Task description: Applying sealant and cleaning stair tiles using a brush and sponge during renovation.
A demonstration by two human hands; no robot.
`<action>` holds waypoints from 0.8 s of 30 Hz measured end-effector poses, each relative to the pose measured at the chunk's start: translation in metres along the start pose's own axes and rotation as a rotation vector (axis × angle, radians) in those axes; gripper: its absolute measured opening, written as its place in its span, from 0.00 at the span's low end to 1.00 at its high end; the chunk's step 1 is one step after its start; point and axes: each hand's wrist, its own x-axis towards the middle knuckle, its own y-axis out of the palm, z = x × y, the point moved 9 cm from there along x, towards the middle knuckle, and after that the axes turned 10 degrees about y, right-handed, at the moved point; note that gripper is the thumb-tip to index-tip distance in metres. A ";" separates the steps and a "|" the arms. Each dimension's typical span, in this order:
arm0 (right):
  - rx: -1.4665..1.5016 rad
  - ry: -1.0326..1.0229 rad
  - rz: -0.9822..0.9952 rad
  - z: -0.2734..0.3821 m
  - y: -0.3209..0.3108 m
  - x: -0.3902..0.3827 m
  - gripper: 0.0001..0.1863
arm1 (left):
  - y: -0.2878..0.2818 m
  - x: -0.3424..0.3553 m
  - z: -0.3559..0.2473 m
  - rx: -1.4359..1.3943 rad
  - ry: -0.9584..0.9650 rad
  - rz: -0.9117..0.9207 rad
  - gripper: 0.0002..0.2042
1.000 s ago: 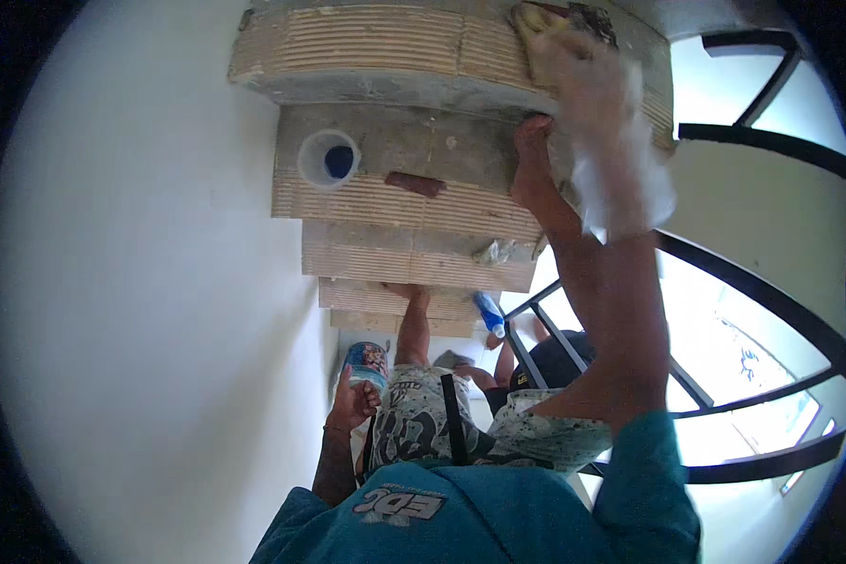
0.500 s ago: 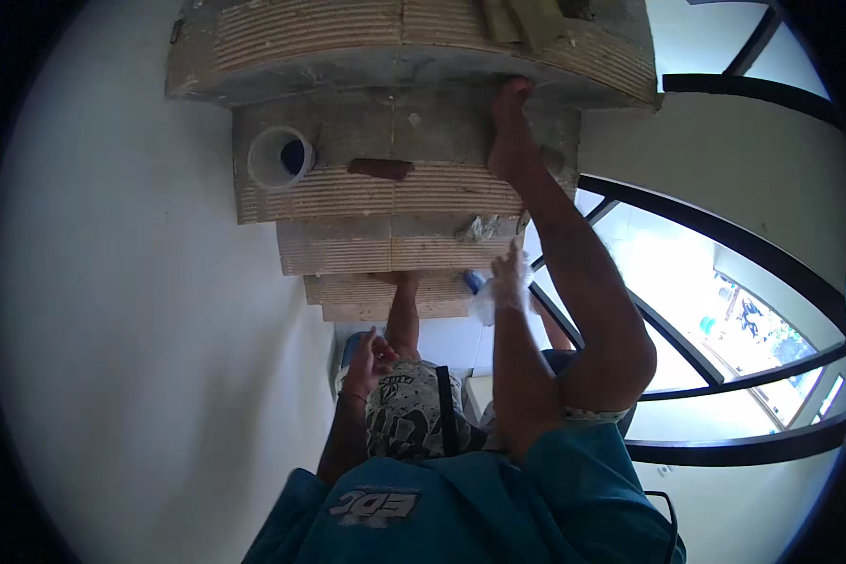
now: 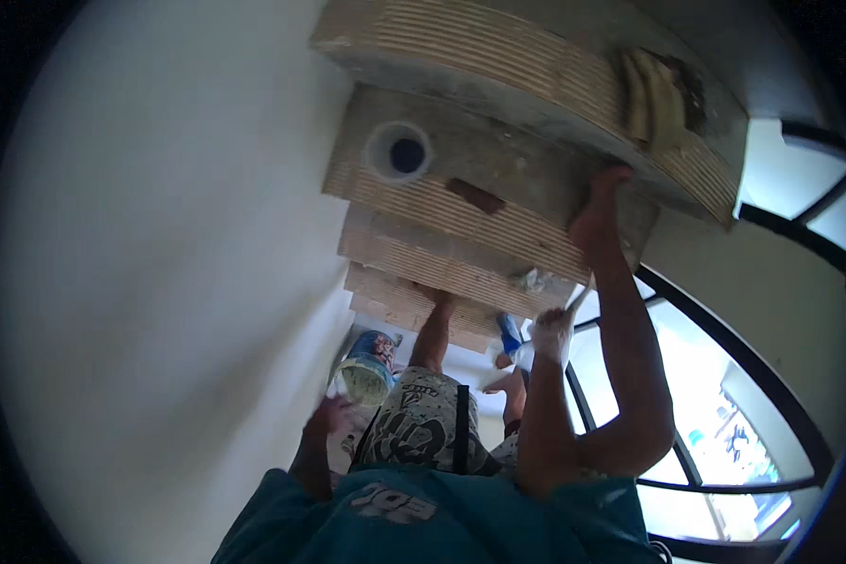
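My right hand (image 3: 552, 331), whitened with something pale, is closed in front of my raised right leg. A thin pale strip (image 3: 581, 297) sticks out of its fist; its kind I cannot make out. My left hand (image 3: 327, 415) is smeared by motion, low by the wall. Close to it stands an open pail (image 3: 352, 383) with whitish stuff inside and a blue printed side. My right foot (image 3: 596, 218) rests on a higher step, and my left foot (image 3: 435, 295) on a lower one.
Ridged, dusty steps (image 3: 461, 209) run across the view beside a white wall (image 3: 188, 235). On one step are a white tub (image 3: 378, 158) with dark contents and a brown block (image 3: 476, 195). Crumpled plastic (image 3: 534, 279), a blue slipper (image 3: 509, 329) and a dark curved railing (image 3: 738, 362) lie to the right.
The view has turned, and the steps now slant down to the right. My left hand has dropped lower, and the open pail has come into view. The thin strip now shows at my right hand.
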 end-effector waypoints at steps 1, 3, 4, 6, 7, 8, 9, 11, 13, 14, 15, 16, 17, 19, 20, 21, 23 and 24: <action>0.029 0.046 -0.155 -0.017 -0.002 -0.025 0.17 | -0.009 0.023 -0.047 -0.248 0.327 -0.168 0.22; -0.025 0.182 -0.322 -0.078 0.056 -0.105 0.13 | -0.077 0.050 -0.113 0.471 0.511 -0.503 0.22; -0.007 0.069 -0.500 -0.031 -0.002 -0.093 0.10 | 0.002 0.101 -0.215 -0.170 0.398 -0.357 0.23; -0.072 0.152 -0.381 -0.084 0.028 -0.108 0.20 | -0.060 0.107 -0.228 0.119 0.365 -0.516 0.29; -0.121 0.160 -0.395 -0.075 0.018 -0.106 0.18 | -0.041 0.110 -0.295 0.565 0.238 -0.636 0.31; -0.143 0.178 -0.371 -0.083 0.035 -0.113 0.18 | -0.049 0.110 -0.328 0.586 0.360 -0.738 0.31; -0.279 0.166 -0.339 -0.084 0.058 -0.122 0.16 | -0.058 0.109 -0.354 0.607 0.483 -0.835 0.32; -0.429 0.139 -0.312 -0.066 0.094 -0.148 0.14 | -0.064 0.083 -0.411 0.754 0.791 -1.080 0.31; -1.019 -0.276 -0.030 -0.032 0.172 -0.172 0.07 | -0.071 0.076 -0.427 0.787 0.783 -1.146 0.31; -1.129 -0.540 0.109 -0.017 0.195 -0.177 0.07 | -0.071 0.071 -0.434 0.825 0.792 -1.189 0.32; -1.178 -0.557 0.093 -0.010 0.223 -0.193 0.07 | -0.077 0.066 -0.434 0.822 0.780 -1.207 0.32; -1.187 -0.739 0.209 0.007 0.238 -0.198 0.08 | -0.071 0.067 -0.443 0.870 0.805 -1.169 0.32; -1.161 -0.725 0.191 0.012 0.262 -0.210 0.09 | -0.071 0.066 -0.445 0.932 0.812 -1.132 0.32; -1.154 -0.667 0.207 0.018 0.296 -0.215 0.10 | -0.077 0.062 -0.444 0.978 0.759 -1.115 0.32; -1.095 -0.825 0.390 0.029 0.316 -0.222 0.10 | -0.081 0.079 -0.434 0.893 0.738 -0.950 0.33; -1.028 -0.990 0.564 0.038 0.333 -0.235 0.11 | -0.077 0.098 -0.429 0.798 0.727 -0.778 0.34; -1.042 -1.013 0.555 0.039 0.359 -0.236 0.12 | -0.077 0.098 -0.436 0.862 0.758 -0.854 0.35; -1.049 -1.031 0.551 0.038 0.374 -0.238 0.13 | -0.078 0.093 -0.441 0.931 0.784 -0.936 0.37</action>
